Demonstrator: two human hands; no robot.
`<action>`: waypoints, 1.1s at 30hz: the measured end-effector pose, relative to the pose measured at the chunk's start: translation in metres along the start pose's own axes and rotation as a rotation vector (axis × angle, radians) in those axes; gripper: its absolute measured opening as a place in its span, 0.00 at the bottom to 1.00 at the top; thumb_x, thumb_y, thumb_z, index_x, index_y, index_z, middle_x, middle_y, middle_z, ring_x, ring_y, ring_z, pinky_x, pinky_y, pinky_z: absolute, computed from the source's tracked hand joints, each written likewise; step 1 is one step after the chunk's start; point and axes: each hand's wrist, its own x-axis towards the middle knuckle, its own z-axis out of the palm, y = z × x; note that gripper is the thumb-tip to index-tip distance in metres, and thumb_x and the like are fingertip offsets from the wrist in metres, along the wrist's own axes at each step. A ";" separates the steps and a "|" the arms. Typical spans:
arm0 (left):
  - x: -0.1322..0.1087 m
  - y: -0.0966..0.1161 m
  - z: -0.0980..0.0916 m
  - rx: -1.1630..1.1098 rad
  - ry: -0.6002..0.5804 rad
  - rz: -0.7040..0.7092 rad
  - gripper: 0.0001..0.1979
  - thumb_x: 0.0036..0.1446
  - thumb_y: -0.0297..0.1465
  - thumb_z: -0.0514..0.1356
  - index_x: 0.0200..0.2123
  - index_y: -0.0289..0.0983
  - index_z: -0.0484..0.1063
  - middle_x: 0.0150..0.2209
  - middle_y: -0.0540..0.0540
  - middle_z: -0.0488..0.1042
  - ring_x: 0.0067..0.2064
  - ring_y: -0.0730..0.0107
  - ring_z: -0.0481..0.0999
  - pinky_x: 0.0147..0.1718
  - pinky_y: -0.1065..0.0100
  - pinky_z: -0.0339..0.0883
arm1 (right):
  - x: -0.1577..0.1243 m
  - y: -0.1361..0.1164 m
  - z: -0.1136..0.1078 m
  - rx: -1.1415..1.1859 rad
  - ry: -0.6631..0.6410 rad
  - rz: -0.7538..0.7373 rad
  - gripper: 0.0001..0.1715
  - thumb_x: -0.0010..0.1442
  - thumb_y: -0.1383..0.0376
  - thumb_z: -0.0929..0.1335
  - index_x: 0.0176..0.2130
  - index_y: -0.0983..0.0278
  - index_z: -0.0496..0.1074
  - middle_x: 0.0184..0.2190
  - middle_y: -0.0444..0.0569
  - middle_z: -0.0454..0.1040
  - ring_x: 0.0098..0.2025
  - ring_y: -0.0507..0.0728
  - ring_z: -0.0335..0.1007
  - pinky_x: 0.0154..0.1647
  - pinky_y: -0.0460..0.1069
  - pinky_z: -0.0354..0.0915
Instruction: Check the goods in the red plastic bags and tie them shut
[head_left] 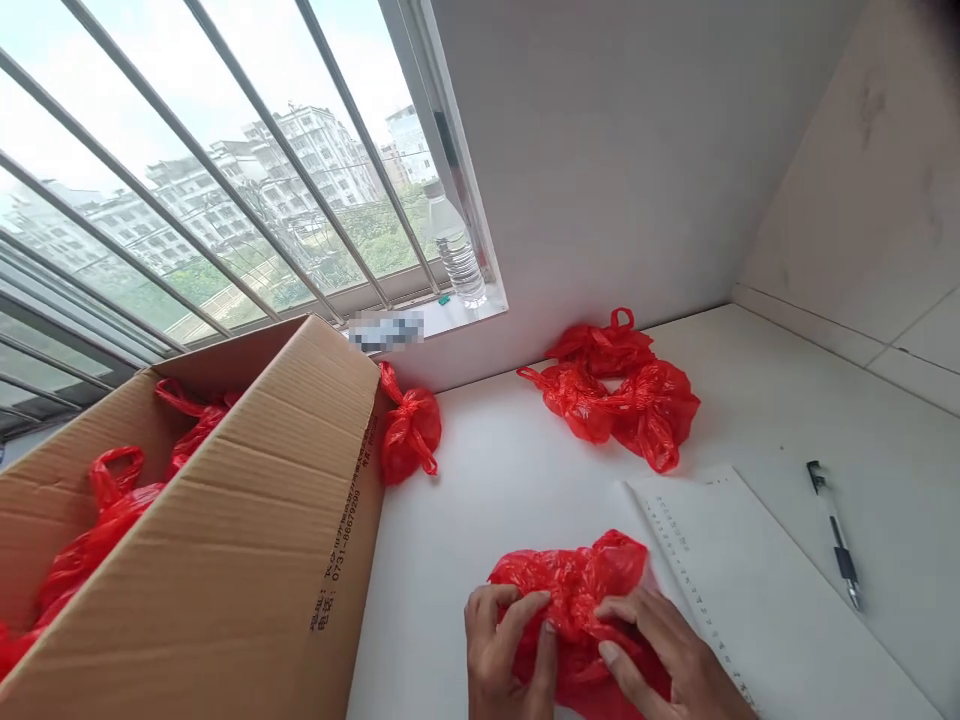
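Note:
A crumpled red plastic bag (574,590) lies on the white tabletop (495,480) near the bottom edge of the view. My left hand (506,650) pinches its left side with bent fingers. My right hand (667,655) presses and grips its right side, fingers curled over the plastic. Both hands are on the same bag.
An open cardboard box (225,540) at the left holds several red bags (105,520). One tied red bag (409,430) leans against the box. A cluster of red bags (615,395) lies further back. A printed sheet (750,590) and a pen (836,535) lie at the right. A water bottle (456,245) stands on the windowsill.

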 end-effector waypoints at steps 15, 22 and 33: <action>-0.003 0.029 -0.028 0.050 -0.082 -0.068 0.21 0.61 0.28 0.61 0.57 0.47 0.72 0.53 0.43 0.71 0.56 0.56 0.68 0.52 0.53 0.68 | 0.017 -0.031 -0.038 -0.047 -0.098 0.164 0.14 0.69 0.60 0.63 0.54 0.54 0.63 0.52 0.47 0.71 0.58 0.61 0.62 0.60 0.62 0.61; 0.003 0.032 -0.026 0.011 -0.101 -0.057 0.08 0.61 0.28 0.62 0.41 0.46 0.78 0.41 0.47 0.76 0.48 0.59 0.71 0.47 0.58 0.70 | 0.024 -0.034 -0.040 -0.074 -0.123 0.136 0.08 0.70 0.60 0.62 0.42 0.57 0.69 0.40 0.46 0.75 0.46 0.61 0.69 0.51 0.61 0.64; 0.010 0.046 -0.037 -0.081 -0.094 -0.133 0.17 0.58 0.31 0.64 0.51 0.48 0.77 0.48 0.46 0.76 0.53 0.56 0.69 0.53 0.55 0.67 | 0.029 -0.045 -0.050 0.047 -0.117 0.319 0.19 0.66 0.53 0.67 0.54 0.55 0.66 0.51 0.47 0.72 0.54 0.59 0.67 0.57 0.58 0.63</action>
